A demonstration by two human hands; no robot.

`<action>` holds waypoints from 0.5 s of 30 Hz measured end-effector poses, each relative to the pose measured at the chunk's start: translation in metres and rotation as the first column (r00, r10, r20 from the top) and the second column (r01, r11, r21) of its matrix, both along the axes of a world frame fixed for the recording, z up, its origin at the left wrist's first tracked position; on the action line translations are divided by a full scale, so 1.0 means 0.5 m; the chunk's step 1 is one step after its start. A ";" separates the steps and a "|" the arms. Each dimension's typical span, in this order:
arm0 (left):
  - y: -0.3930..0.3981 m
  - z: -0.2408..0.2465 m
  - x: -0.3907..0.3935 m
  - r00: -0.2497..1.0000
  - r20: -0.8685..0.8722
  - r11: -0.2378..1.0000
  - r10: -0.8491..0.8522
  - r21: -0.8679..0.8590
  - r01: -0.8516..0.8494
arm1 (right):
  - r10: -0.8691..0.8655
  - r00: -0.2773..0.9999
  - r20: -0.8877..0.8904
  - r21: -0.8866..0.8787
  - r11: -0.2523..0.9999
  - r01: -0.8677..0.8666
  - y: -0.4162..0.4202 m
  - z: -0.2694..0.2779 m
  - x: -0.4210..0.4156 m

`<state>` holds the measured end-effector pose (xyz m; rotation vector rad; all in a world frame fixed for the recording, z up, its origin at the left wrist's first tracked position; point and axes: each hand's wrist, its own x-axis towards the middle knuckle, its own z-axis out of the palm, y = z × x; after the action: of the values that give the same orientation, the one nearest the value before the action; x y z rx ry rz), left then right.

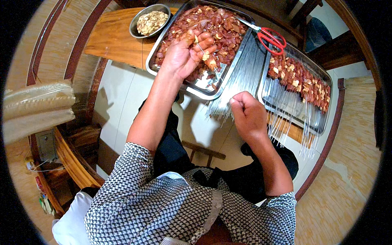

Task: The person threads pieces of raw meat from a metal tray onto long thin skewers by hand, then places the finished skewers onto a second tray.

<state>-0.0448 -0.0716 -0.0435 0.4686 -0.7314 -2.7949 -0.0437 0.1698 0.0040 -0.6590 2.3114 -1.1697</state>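
Note:
Over a metal tray (200, 92) of raw cut meat (225, 26), my left hand (188, 56) is turned palm up with its fingers curled around a thin skewer of meat (210, 63). A pale piece, perhaps fat, sits by the thumb at the skewer's tip. Red and pale pieces are threaded below the fingers. My right hand (249, 116) is a fist in front of the tray, thumb and forefinger pinched at what looks like the skewer's lower end; that end is hard to make out. Beside the tray lies a thick bundle of bare metal skewers (245, 69).
Red-handled scissors (271, 39) rest across the tray's far right corner. A second metal tray (274, 96) at right holds several loaded skewers (298, 78), bare ends over its near edge. A metal bowl (133, 29) of pale chunks stands on the wooden bench (113, 36).

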 end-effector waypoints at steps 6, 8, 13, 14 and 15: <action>0.011 0.010 0.005 0.999 0.013 0.996 0.033 -0.085 -0.031 | -0.045 0.999 -0.029 -0.005 0.999 0.045 -0.004 -0.016 0.011; 0.022 0.018 0.006 0.992 0.090 0.989 0.092 -0.124 -0.081 | -0.058 0.998 -0.015 0.002 0.998 0.058 -0.009 -0.014 0.014; 0.027 0.013 0.008 0.995 0.030 0.995 0.092 -0.048 -0.090 | -0.095 0.995 0.010 0.003 0.995 0.095 -0.021 -0.014 0.029; 0.026 0.011 0.008 0.996 0.014 0.996 0.090 0.000 -0.090 | -0.095 0.995 -0.009 0.011 0.995 0.096 -0.023 -0.015 0.030; 0.025 0.011 0.009 0.995 0.018 0.996 0.094 0.009 -0.094 | -0.096 0.995 -0.028 0.019 0.995 0.096 -0.024 -0.017 0.031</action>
<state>-0.0405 -0.0590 -0.0379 0.5159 -0.6820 -2.7116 -0.0282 0.1577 -0.0043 -0.5654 2.3982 -1.1845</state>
